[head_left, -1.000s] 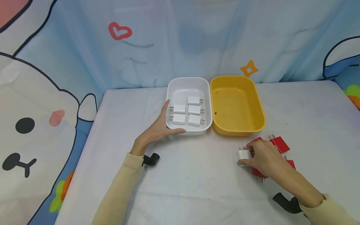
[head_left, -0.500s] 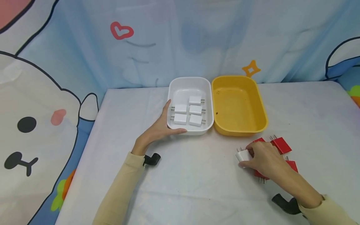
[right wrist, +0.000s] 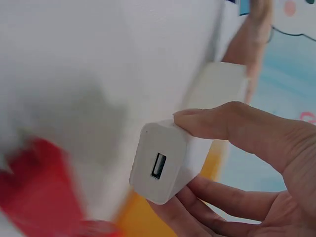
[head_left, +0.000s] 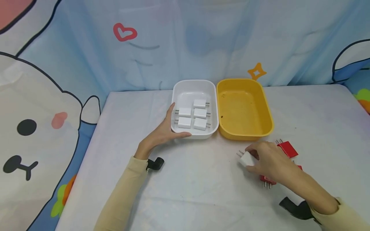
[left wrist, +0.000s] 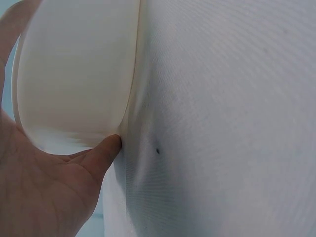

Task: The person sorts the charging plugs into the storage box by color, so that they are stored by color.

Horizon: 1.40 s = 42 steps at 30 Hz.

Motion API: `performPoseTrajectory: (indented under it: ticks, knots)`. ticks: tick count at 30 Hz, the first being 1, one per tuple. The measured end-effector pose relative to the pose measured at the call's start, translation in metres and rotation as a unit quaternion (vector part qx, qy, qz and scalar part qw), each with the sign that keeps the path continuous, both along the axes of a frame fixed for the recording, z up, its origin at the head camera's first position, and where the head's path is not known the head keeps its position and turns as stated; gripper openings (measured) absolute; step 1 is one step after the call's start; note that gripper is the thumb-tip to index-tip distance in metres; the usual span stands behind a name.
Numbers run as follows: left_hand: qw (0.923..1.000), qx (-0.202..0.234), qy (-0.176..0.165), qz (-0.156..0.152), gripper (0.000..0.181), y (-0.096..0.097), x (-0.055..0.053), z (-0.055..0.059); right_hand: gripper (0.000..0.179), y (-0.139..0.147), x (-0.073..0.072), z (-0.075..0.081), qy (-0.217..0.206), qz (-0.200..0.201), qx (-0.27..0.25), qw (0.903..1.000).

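Note:
In the head view my left hand (head_left: 162, 132) rests against the near left corner of a white plastic tray (head_left: 193, 89), thumb along its front and fingers along its side. The left wrist view shows the thumb (left wrist: 104, 153) touching the tray's outer wall. Several white USB chargers (head_left: 184, 122) lie inside. My right hand (head_left: 270, 160) pinches another white USB charger (head_left: 246, 159) by its sides, prongs pointing up and left. Its USB port end (right wrist: 159, 163) faces the right wrist camera. Red chargers (head_left: 288, 149) lie around and partly behind this hand.
A yellow tray (head_left: 244, 109) stands right beside the white one. One red charger (head_left: 268, 180) shows its prongs below the right hand. Behind the white-covered table (head_left: 185, 186) hangs a blue printed curtain (head_left: 185, 48).
My right hand has lifted the white charger and shifted it slightly left, turning its prongs leftward, away from the red chargers. The left hand keeps its place at the white tray.

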<state>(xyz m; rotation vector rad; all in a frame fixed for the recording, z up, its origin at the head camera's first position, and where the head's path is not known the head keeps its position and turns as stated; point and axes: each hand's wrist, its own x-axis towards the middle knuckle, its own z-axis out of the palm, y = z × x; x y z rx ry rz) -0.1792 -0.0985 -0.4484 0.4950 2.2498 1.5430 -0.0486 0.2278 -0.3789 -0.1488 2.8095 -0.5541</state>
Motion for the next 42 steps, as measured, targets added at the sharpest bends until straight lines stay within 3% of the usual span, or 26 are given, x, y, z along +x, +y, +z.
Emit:
performPoseTrajectory:
  ticks: [6, 10, 13, 22, 27, 34, 42]
  knots:
    - [1.0, -0.006, 0.0, 0.005, 0.134, -0.002, -0.002, 0.0, 0.051, -0.017, -0.029, 0.045, 0.057, 0.056, -0.015, 0.9967]
    - [1.0, 0.007, 0.004, 0.0, 0.134, -0.003, -0.002, -0.002, 0.048, -0.032, -0.063, 0.069, 0.084, 0.079, -0.03, 0.9928]
    - [0.9997, 0.022, 0.011, -0.007, 0.133, -0.002, -0.002, -0.004, 0.044, -0.047, -0.093, 0.075, 0.087, 0.084, -0.033, 0.9921]
    - [0.9984, 0.039, 0.027, -0.029, 0.13, -0.003, -0.004, -0.011, 0.049, -0.094, -0.177, 0.05, 0.044, 0.101, -0.028, 0.9936]
    - [0.9978, 0.051, 0.029, -0.03, 0.13, -0.006, -0.007, -0.007, 0.046, -0.113, -0.212, 0.038, 0.057, 0.136, -0.039, 0.9884]
    - [0.9985, 0.04, 0.026, -0.026, 0.132, -0.007, -0.006, -0.004, 0.044, -0.132, -0.228, 0.017, 0.051, 0.184, -0.017, 0.9815]
    - [0.9983, 0.043, 0.021, -0.033, 0.132, -0.004, -0.002, -0.005, 0.044, -0.136, -0.235, -0.009, 0.028, 0.181, -0.021, 0.9828]
